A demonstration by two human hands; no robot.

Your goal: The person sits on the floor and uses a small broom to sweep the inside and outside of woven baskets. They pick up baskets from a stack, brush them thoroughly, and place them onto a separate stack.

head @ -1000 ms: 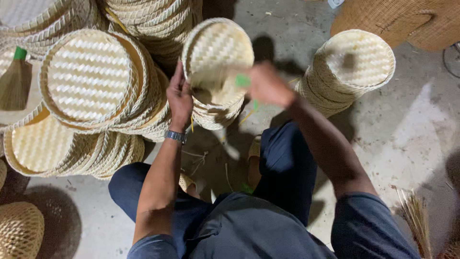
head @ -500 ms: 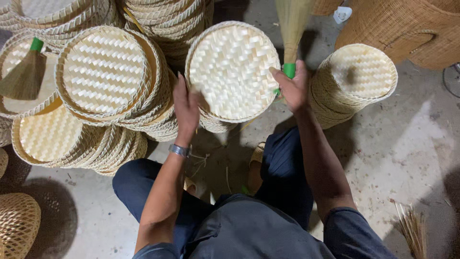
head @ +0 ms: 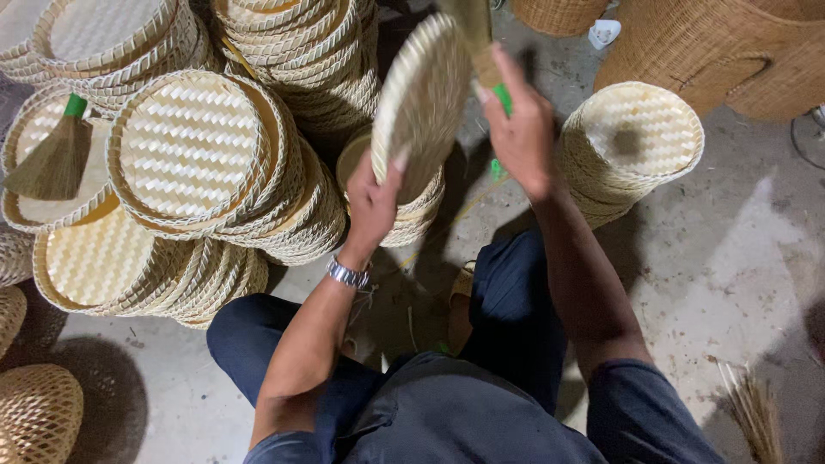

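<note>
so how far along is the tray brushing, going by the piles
Looks done: the neat stack of trays on the right, though I can't confirm that. In hand: left hand tilts one woven tray on edge, right hand works a green-handled brush. Left: seemingly the big heaps.

The brush [head: 471,26] runs past the top edge; the tray [head: 421,103] hides the left fingertips.

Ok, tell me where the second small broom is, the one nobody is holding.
In the head view it lies at the far left: the spare broom, green-capped, rests on a woven tray, just left of the tilted tray stack.
</note>
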